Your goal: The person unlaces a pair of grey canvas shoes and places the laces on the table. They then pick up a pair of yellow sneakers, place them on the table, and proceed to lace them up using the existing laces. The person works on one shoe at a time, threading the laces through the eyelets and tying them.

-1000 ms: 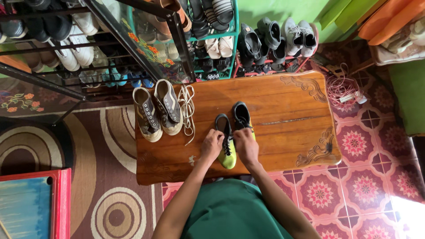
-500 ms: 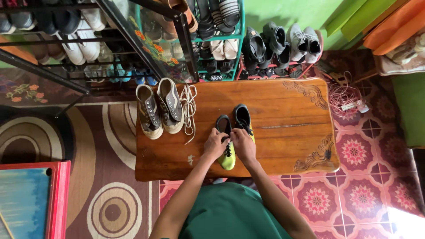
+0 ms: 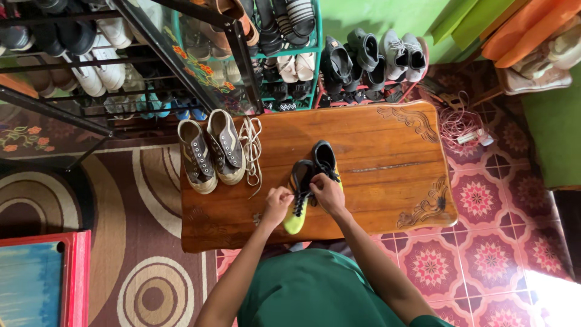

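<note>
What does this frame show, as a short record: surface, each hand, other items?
surface: wooden table
left hand: pinching a black lace on the near boot
right hand: on the same boot's laces
near boot: black, yellow-green toe
far boot: beside it, untouched
other items: brown sneakers at table's left end, loose white laces beside them

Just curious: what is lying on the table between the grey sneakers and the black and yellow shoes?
In the head view, loose white laces lie between the grey sneakers and the black and yellow shoes.
</note>
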